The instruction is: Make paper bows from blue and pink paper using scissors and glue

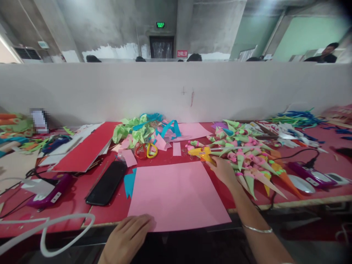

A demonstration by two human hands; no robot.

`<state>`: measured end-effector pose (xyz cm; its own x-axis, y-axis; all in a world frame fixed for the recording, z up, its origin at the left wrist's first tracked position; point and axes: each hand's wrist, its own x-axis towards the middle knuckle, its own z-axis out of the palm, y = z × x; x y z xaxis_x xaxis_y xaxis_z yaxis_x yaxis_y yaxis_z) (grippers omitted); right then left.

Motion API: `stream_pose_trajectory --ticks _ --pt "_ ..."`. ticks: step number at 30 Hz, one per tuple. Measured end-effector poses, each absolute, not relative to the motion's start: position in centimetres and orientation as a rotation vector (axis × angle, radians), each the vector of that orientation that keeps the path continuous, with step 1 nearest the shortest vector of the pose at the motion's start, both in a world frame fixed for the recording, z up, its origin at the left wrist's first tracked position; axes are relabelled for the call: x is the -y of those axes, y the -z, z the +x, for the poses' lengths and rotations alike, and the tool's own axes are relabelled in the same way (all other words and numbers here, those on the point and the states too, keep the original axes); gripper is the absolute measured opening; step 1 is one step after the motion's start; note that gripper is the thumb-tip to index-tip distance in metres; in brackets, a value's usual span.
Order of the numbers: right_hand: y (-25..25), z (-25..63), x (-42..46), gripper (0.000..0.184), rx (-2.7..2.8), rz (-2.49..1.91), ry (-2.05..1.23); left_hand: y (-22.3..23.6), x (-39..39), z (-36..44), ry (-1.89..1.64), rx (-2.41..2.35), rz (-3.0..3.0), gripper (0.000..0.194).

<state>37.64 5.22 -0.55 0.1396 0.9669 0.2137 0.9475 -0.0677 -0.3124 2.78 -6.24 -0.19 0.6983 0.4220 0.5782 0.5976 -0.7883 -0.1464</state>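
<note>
Over table edge (310,201), pink sheet (177,196), left hand (128,234) on corner, grip unclear; right hand (223,171) around glue gun (202,152).

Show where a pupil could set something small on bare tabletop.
Red tabletop shows bare between the left purple power strip and black smartphone, and on the phone's near side. Crowded: behind the pink sheet, crumpled paper scraps; right of it, paper cones.

The left hand (128,234) touches the near left corner of a pink sheet (178,198); the right hand (223,170) holds a yellow glue gun (202,152) beside paper cones (249,179).
</note>
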Motion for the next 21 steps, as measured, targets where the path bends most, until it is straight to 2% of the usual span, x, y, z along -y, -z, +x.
stream_pose_trajectory --ticks 7,11,14,15,17,19,21 --pt "0.8 37.8 -6.2 0.03 1.847 -2.036 -0.071 0.9 5.8 1.6 0.628 0.867 -2.566 0.032" --pt "0.2 38.2 -3.6 0.038 1.824 -1.932 -0.078 0.7 5.6 1.3 0.555 0.875 -2.613 0.031" --pt "-0.5 38.6 0.4 0.028 1.724 -2.035 -0.144 0.4 5.6 0.9 0.572 0.896 -2.619 0.029" --pt "-0.6 38.6 1.9 0.027 1.748 -2.078 -0.265 0.3 5.6 0.7 0.585 0.899 -2.628 0.028" --pt "-0.2 38.5 4.8 0.039 1.749 -2.126 -0.636 0.3 5.5 0.4 0.612 0.902 -2.657 0.027" --pt "0.9 38.2 7.0 0.044 1.666 -2.005 -1.136 0.4 5.5 0.3 0.65 0.925 -2.687 0.025" --pt "2.4 37.4 8.3 0.045 1.558 -1.885 -1.432 0.4 5.4 0.3 0.7 0.974 -2.727 0.024"
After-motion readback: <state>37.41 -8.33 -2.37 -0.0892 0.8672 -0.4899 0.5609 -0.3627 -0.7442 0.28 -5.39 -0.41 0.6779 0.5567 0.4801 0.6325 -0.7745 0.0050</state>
